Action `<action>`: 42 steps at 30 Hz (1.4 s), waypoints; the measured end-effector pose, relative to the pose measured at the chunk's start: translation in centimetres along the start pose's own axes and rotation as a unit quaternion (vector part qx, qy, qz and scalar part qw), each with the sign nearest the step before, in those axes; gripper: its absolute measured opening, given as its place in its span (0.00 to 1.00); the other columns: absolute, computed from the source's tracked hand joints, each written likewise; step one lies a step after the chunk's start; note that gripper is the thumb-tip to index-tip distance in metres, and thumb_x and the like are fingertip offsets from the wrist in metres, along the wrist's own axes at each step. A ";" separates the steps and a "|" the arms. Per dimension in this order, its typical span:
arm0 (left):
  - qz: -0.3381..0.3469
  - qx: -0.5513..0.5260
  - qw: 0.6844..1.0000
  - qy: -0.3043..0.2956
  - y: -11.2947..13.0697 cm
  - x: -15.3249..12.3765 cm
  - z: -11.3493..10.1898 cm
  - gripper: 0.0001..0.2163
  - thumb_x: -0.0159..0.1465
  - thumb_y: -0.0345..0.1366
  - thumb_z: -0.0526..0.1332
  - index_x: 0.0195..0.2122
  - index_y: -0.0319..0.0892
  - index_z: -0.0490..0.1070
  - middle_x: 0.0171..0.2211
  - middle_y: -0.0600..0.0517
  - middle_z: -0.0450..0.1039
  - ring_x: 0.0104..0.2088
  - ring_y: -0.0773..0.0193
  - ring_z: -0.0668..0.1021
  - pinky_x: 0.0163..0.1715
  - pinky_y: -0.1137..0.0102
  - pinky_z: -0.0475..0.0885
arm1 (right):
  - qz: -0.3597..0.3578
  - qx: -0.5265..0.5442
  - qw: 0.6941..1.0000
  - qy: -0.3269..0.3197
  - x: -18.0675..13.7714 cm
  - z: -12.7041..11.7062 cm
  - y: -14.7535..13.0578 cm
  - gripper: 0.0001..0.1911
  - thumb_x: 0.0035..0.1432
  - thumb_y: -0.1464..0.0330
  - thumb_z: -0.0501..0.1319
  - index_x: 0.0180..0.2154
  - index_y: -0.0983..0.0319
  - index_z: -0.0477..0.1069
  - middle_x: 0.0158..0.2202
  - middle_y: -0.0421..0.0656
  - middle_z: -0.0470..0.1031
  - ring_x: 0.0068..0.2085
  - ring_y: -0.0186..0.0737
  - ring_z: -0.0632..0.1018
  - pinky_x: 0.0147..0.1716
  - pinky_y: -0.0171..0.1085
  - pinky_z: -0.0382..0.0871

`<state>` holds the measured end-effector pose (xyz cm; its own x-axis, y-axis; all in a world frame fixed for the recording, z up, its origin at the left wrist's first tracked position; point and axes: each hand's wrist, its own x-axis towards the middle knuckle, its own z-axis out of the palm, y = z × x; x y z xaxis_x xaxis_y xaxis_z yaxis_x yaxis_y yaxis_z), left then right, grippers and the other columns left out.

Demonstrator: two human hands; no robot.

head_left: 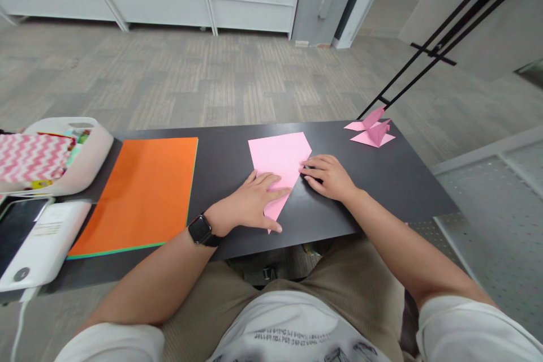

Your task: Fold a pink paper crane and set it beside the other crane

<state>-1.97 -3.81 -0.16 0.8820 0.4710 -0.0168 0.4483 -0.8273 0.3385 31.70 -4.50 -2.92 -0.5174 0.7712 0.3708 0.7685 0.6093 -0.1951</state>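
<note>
A sheet of pink paper (278, 153), folded along its right side, lies on the dark table (229, 181) in front of me. My left hand (258, 198) rests flat on its lower part with the fingers spread. At the sheet's right edge is my right hand (326, 177), its fingertips touching the fold there and its fingers slightly bent. The thumb side of the right hand sits low against the table, and whether it pinches the paper is hard to make out. Two folded pink paper figures (373, 129) stand at the far right of the table.
A stack of orange paper (146, 181) with a green edge lies to the left. Beyond it are a white basket (91, 161) holding colourful items, a white power bank (46, 243) with a cable, and a dark phone (19, 226). A black metal stand (436, 51) rises behind the table's right end.
</note>
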 end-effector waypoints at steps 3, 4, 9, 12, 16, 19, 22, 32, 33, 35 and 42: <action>-0.035 0.020 0.999 0.019 1.2 1.2 -0.4 0.40 0.67 0.68 0.64 0.73 0.52 0.67 0.68 0.39 0.69 0.69 0.39 0.69 0.69 0.45 0.60 | 0.006 0.017 1.000 0.011 -0.2 0.6 -0.8 0.17 0.71 0.67 0.63 0.57 0.50 0.83 0.57 0.44 0.85 0.57 0.52 0.82 0.58 0.57 0.72; -0.050 0.036 0.998 0.029 1.8 1.8 -0.5 0.36 0.71 0.65 0.61 0.73 0.51 0.67 0.63 0.40 0.72 0.65 0.41 0.72 0.66 0.47 0.63 | 0.008 0.019 1.000 0.016 -0.2 0.7 -0.8 0.16 0.71 0.67 0.63 0.56 0.51 0.84 0.56 0.44 0.86 0.57 0.52 0.82 0.58 0.56 0.72; -0.093 0.128 0.985 0.061 3.9 4.3 -0.1 0.21 0.76 0.51 0.59 0.64 0.48 0.77 0.54 0.39 0.75 0.55 0.42 0.75 0.59 0.48 0.65 | 0.010 0.018 0.999 0.029 -0.1 0.9 -0.6 0.15 0.71 0.67 0.63 0.54 0.52 0.85 0.55 0.44 0.86 0.55 0.51 0.82 0.56 0.55 0.72; -0.080 0.140 0.985 0.068 4.2 4.2 0.4 0.19 0.77 0.48 0.59 0.61 0.46 0.78 0.57 0.39 0.74 0.57 0.43 0.74 0.59 0.50 0.65 | 0.011 0.014 0.999 0.032 0.0 1.0 -0.7 0.15 0.72 0.67 0.62 0.54 0.52 0.85 0.55 0.44 0.86 0.55 0.50 0.82 0.56 0.54 0.72; -0.070 0.129 0.986 0.084 4.5 1.9 0.8 0.17 0.78 0.46 0.57 0.59 0.48 0.80 0.57 0.42 0.74 0.57 0.46 0.74 0.61 0.50 0.64 | 0.010 0.014 0.999 0.031 0.1 1.0 -0.8 0.15 0.72 0.67 0.62 0.53 0.53 0.85 0.55 0.44 0.86 0.55 0.49 0.82 0.56 0.54 0.71; -0.060 0.130 0.986 0.085 5.2 -0.5 0.8 0.16 0.78 0.45 0.57 0.58 0.48 0.81 0.57 0.42 0.74 0.56 0.47 0.74 0.61 0.50 0.65 | 0.016 0.011 0.999 0.026 0.1 1.1 -0.8 0.15 0.72 0.67 0.62 0.53 0.53 0.85 0.56 0.44 0.86 0.55 0.50 0.82 0.57 0.55 0.70; -0.056 0.127 0.987 0.081 6.2 -2.8 1.0 0.14 0.77 0.45 0.60 0.55 0.48 0.82 0.55 0.43 0.75 0.56 0.49 0.74 0.63 0.50 0.64 | 0.024 0.006 1.000 0.013 0.1 1.1 -0.7 0.15 0.72 0.66 0.62 0.53 0.52 0.85 0.56 0.44 0.86 0.56 0.51 0.81 0.58 0.55 0.69; -0.029 0.104 0.990 0.088 7.8 -7.5 1.1 0.12 0.76 0.45 0.62 0.48 0.49 0.85 0.49 0.46 0.78 0.53 0.52 0.76 0.64 0.51 0.64 | 0.027 0.010 1.000 0.001 0.3 1.1 -0.5 0.16 0.71 0.66 0.61 0.53 0.51 0.85 0.57 0.44 0.85 0.56 0.52 0.81 0.57 0.55 0.69; -0.023 0.103 0.991 0.087 7.9 -7.7 0.9 0.12 0.76 0.46 0.63 0.46 0.49 0.86 0.49 0.46 0.78 0.52 0.52 0.76 0.63 0.51 0.65 | 0.027 0.010 1.000 0.001 0.3 1.1 -0.6 0.16 0.71 0.66 0.61 0.53 0.51 0.85 0.57 0.44 0.85 0.56 0.52 0.81 0.57 0.55 0.69; -0.013 0.095 0.992 0.087 7.8 -8.0 0.6 0.13 0.76 0.46 0.63 0.43 0.49 0.86 0.49 0.46 0.79 0.51 0.52 0.76 0.60 0.52 0.66 | 0.028 0.011 1.000 0.003 0.3 1.1 -0.6 0.16 0.71 0.67 0.61 0.53 0.51 0.85 0.57 0.44 0.85 0.56 0.53 0.81 0.57 0.55 0.69; -0.080 0.037 0.984 0.154 3.8 -4.0 -0.7 0.14 0.77 0.43 0.59 0.55 0.45 0.82 0.53 0.44 0.79 0.52 0.52 0.79 0.57 0.56 0.72 | 0.027 0.013 1.000 0.007 0.2 1.6 -0.2 0.16 0.70 0.67 0.62 0.52 0.52 0.85 0.57 0.44 0.85 0.56 0.53 0.81 0.58 0.56 0.69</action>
<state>-3.91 -8.60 1.88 0.7179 0.6586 0.2254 0.5980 -0.7493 0.2847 30.81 -4.16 -4.27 -0.4699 0.8005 0.3721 0.7852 0.5716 -0.2382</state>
